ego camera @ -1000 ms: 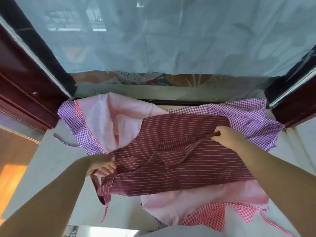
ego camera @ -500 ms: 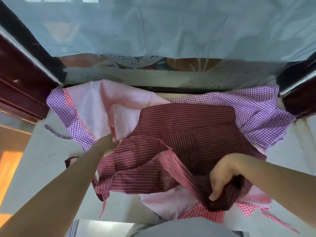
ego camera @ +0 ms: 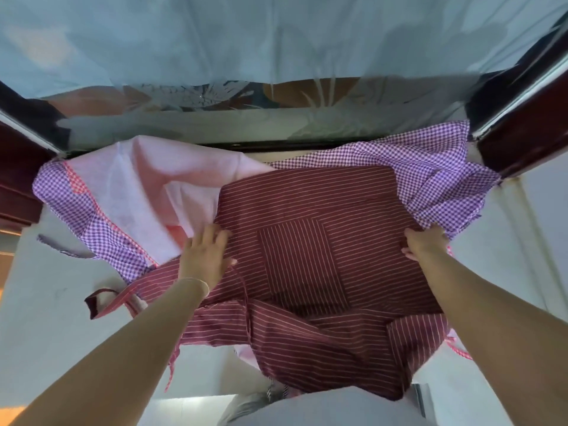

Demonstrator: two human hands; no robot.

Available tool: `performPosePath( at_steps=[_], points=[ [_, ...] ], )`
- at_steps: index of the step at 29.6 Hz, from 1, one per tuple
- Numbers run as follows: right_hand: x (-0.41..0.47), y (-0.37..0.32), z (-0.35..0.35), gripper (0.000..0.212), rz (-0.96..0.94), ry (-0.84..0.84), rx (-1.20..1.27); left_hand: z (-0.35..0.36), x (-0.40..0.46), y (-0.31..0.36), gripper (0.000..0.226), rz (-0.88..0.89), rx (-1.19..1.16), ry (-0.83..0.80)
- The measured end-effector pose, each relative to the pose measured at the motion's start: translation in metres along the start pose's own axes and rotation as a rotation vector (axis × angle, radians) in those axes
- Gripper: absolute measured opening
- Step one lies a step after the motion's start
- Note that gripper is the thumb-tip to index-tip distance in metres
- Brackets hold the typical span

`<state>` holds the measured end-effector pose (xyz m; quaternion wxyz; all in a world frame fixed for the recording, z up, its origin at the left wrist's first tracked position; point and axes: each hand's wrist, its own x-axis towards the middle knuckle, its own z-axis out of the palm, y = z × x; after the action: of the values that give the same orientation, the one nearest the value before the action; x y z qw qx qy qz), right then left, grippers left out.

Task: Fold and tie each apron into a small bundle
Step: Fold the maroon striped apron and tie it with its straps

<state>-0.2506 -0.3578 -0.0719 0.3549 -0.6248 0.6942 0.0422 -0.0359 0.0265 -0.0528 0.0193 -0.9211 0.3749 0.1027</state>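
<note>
Spread flat first, fold second: that looks to be the step in hand. Maroon striped apron (ego camera: 322, 241) lying across the middle of the desk (ego camera: 55, 302), on top of a pink apron (ego camera: 147, 186) and a purple checked apron (ego camera: 430, 173) toward the far edge, with its lower part hanging over the near edge.

Left hand (ego camera: 204, 256) laid flat on the apron's left side, fingers straight and spread, pressing the cloth down. Right hand (ego camera: 425, 241) at the apron's right edge, fingers curled on the cloth there; whether pinching the hem or only pressing it, hard to tell.

To do this well:
- Pull outward with the right while holding firm with the left, so as to take out the wrinkles bunched near the near edge.
- Keep the square pocket (ego camera: 301, 259) flat and centred before any fold.
- Free the loose strap (ego camera: 104, 302) near the left edge and lay it clear, likely wanted later for tying.
- Avoid catching the pink or checked cloth underneath in the fold.

Soft thin fabric, apt to slide and crease; slow smoothing advised.
</note>
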Motion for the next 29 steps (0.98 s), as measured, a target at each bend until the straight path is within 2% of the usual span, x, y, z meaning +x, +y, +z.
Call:
performPosePath(
  at_steps=[3,6,9,11,14,17,19,22,25,27,29],
  points=[
    [-0.003,0.008,-0.005,0.062,0.075,0.028,0.066,0.015,-0.014,0.033,0.069,0.192,-0.055,-0.204],
    [-0.008,0.013,-0.01,0.06,0.06,-0.007,0.092,0.037,-0.031,0.069,0.081,0.269,-0.057,-0.4],
    [-0.012,0.015,-0.012,0.052,0.038,-0.097,0.135,0.053,-0.044,0.093,0.09,0.156,-0.03,-0.415],
    [-0.012,0.019,-0.015,0.043,-0.023,-0.07,0.143,0.06,-0.048,0.106,0.086,0.077,0.0,-0.374],
    [-0.015,0.017,-0.022,0.03,-0.094,-0.08,0.294,0.068,-0.049,0.11,0.072,-0.053,-0.036,-0.334],
    [-0.019,0.006,-0.039,0.011,-0.079,-0.176,0.597,0.072,-0.048,0.11,0.052,-0.143,-0.085,-0.325],
    [-0.02,-0.003,-0.046,0.007,-0.093,-0.23,0.698,0.071,-0.046,0.109,0.037,-0.183,-0.124,-0.335],
    [-0.022,-0.012,-0.053,0.006,-0.234,-0.207,0.595,0.061,-0.037,0.101,0.026,-0.243,-0.264,-0.415],
    [-0.026,-0.019,-0.067,0.01,-0.344,-0.111,0.531,0.027,-0.029,0.088,0.031,-0.254,-0.479,-0.45],
    [-0.024,-0.025,-0.078,0.015,-0.403,-0.152,0.43,-0.006,-0.023,0.078,0.035,-0.253,-0.56,-0.414],
    [-0.026,-0.033,-0.089,0.02,-0.502,-0.253,0.29,-0.041,-0.019,0.067,0.027,-0.223,-0.548,-0.383]
  ],
)
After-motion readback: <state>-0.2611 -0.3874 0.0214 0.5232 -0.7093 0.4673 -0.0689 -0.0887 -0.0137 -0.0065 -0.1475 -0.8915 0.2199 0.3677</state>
